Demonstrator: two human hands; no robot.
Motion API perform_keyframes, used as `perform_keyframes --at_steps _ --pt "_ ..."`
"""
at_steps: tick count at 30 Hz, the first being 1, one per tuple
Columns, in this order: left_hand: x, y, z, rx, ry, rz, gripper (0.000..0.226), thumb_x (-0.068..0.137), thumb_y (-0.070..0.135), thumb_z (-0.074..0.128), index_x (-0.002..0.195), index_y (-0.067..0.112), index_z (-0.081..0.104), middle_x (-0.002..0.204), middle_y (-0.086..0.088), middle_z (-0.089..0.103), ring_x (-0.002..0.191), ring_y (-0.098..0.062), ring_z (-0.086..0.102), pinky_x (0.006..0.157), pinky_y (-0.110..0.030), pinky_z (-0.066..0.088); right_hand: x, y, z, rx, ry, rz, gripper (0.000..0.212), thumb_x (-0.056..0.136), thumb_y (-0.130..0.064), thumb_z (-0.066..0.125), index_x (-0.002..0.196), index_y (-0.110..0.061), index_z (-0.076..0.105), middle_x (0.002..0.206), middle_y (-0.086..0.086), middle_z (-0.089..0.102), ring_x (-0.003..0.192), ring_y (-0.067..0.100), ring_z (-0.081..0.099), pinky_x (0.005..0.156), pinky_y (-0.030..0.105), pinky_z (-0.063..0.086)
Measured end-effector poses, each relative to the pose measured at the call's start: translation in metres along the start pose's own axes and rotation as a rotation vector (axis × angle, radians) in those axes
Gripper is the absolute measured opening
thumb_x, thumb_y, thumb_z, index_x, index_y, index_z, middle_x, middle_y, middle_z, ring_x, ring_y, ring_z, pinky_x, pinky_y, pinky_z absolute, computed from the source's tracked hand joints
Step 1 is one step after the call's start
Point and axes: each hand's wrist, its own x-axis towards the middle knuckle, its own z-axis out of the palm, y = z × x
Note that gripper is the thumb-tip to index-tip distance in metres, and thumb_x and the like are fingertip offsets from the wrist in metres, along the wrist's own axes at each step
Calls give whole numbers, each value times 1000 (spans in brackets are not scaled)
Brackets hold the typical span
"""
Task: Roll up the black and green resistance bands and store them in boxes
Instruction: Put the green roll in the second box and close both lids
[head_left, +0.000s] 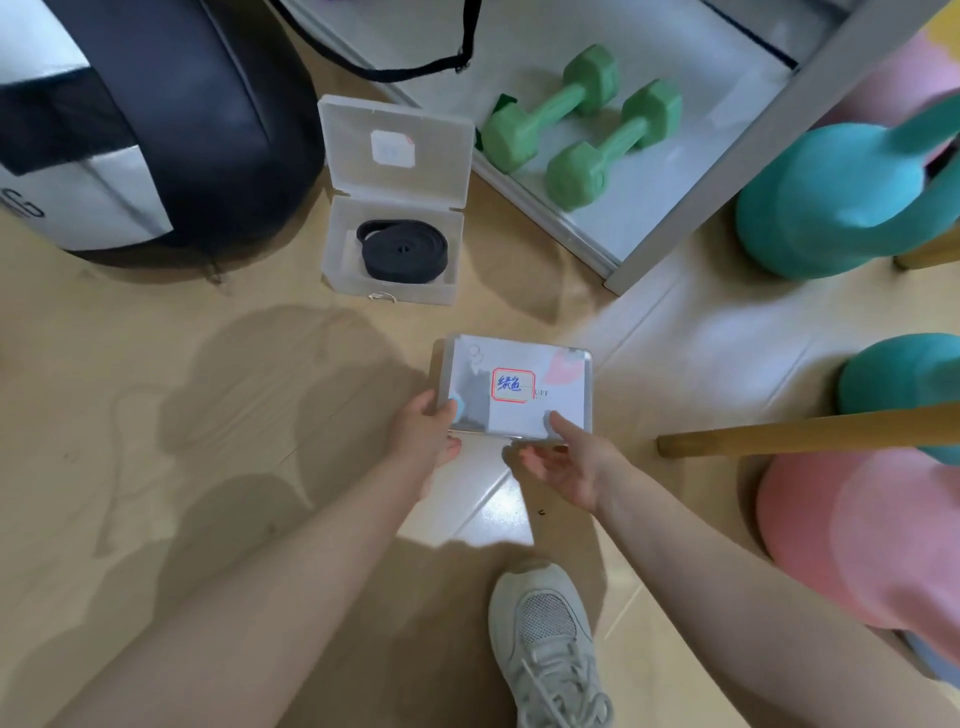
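Observation:
A clear plastic box (395, 244) lies open on the floor, its lid tipped back, with the rolled black band (402, 252) inside. Nearer to me, a second clear box (519, 387) with a red-framed handwritten label on its lid is lifted above the floor, lid closed. My left hand (423, 431) grips its near left corner, thumb on the lid. My right hand (563, 457) holds the near right edge, thumb on top and fingers underneath. What this box contains is hidden by reflections. A bit of green strap (501, 104) peeks from behind a dumbbell on the shelf.
Two green dumbbells (582, 124) lie on a white low shelf (613, 223). Teal kettlebells (831, 202) and pink ones (857, 540) stand at right behind a wooden bar (805, 431). A black-and-white punching bag (145, 130) lies at upper left. My white shoe (545, 639) is below.

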Motion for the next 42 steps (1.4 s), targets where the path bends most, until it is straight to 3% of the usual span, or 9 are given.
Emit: perform_keyframes --at_steps 7,12,16,20,24,31,34,37,42 --pt "8 -2 8 -182 84 -1 42 90 -2 53 132 5 49 124 -16 58 95 -24 58 89 -29 47 14 10 14 112 48 -30 11 95 -7 49 86 -2 53 73 15 56 60 27 52 39 22 51" --pt "12 -2 9 -204 116 8 40 88 -4 56 128 3 52 116 -16 62 93 -24 61 90 -31 48 21 9 7 34 32 -40 14 95 -13 51 86 -2 56 77 13 59 65 20 57 45 21 53" --pt "13 4 16 -218 130 61 39 88 -3 56 127 2 53 120 -14 61 97 -22 61 87 -26 49 18 2 7 -102 11 -141 28 97 -21 49 103 5 56 82 19 60 67 26 60 47 24 52" --pt "19 17 15 -286 -38 61 34 93 7 53 127 5 50 119 -15 60 102 -24 63 87 -25 51 -1 -25 17 -406 -11 -87 54 97 -46 36 80 -1 61 60 12 66 53 21 60 52 25 50" --pt "36 41 -7 122 105 175 34 93 14 51 127 17 53 119 -5 61 90 -17 63 80 -28 51 -2 -53 45 -492 28 -375 34 97 -26 40 72 -7 56 57 7 57 39 14 43 43 19 36" --pt "82 104 -56 379 498 499 53 94 17 48 143 14 29 144 -7 40 129 -26 41 105 -35 35 38 -106 142 -756 9 -863 13 95 -19 43 95 -12 55 87 0 57 87 26 58 80 41 47" --pt "102 111 -60 293 497 352 55 96 22 44 146 13 22 148 -8 33 132 -27 38 106 -36 31 53 -120 172 -760 -22 -872 32 96 -18 40 126 -13 47 110 -3 54 101 18 51 93 36 43" --pt "121 116 -61 52 436 279 48 96 24 43 142 16 32 138 -4 47 125 -25 47 104 -33 35 71 -132 187 -747 -60 -857 51 95 -19 44 144 -16 28 142 -3 43 129 17 41 109 35 33" --pt "136 113 -72 56 400 340 39 94 12 47 132 19 51 122 1 61 110 -21 58 99 -40 46 81 -140 196 -674 -132 -880 52 95 -12 44 144 -17 27 141 -1 45 128 16 43 108 35 36"
